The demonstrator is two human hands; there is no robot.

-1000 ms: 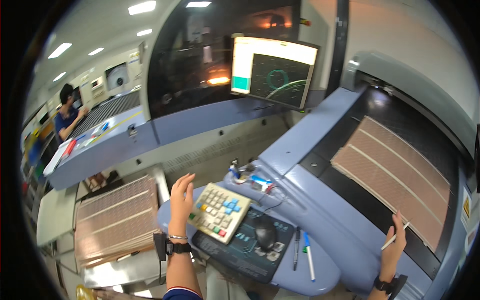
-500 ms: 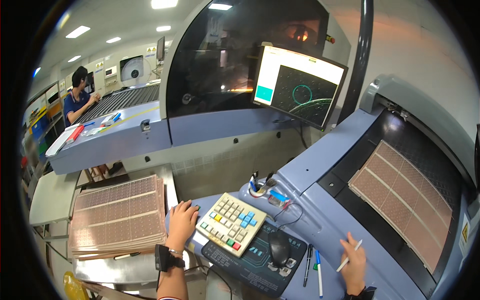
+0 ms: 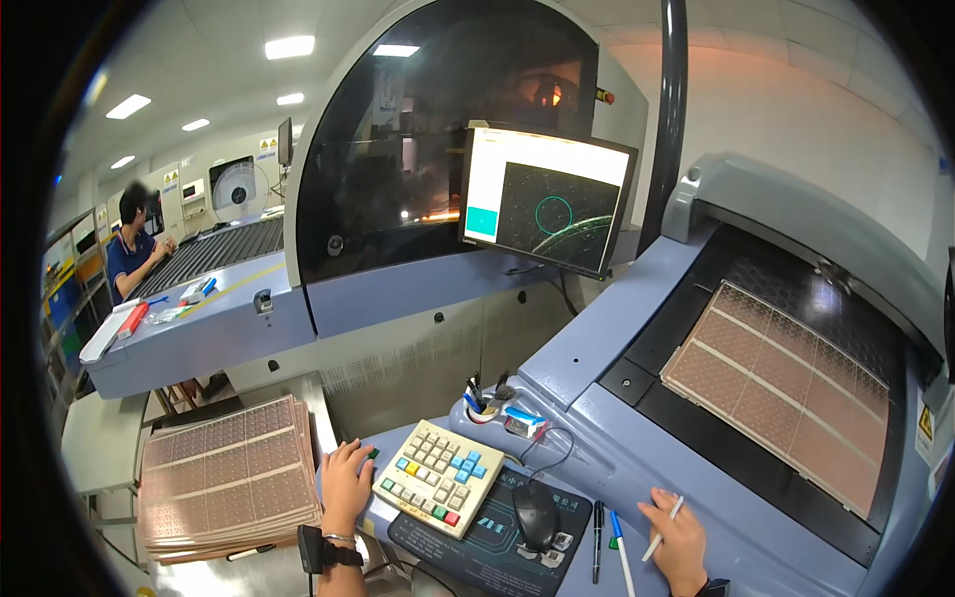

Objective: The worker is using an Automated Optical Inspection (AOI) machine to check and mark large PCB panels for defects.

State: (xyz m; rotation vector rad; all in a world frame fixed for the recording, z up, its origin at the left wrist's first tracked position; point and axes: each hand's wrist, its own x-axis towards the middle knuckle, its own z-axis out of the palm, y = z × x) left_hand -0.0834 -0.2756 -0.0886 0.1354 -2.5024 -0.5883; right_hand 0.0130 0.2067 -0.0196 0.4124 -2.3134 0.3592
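My left hand (image 3: 346, 482) lies open beside the cream, boxy plastic keypad (image 3: 438, 478); my right hand (image 3: 676, 540) pinches a slim white pen-like stick (image 3: 653, 547) above the blue-grey counter (image 3: 648, 584): loose fingers could drop it, a stray one press keys.

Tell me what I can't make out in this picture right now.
All in the head view:
- Left hand: underside hidden by its own back.
- Right hand, holding a white pen: forearm cut off by the lower edge.
- Mat: partly covered by the keypad.
- Monitor: smallest marks too small to read.
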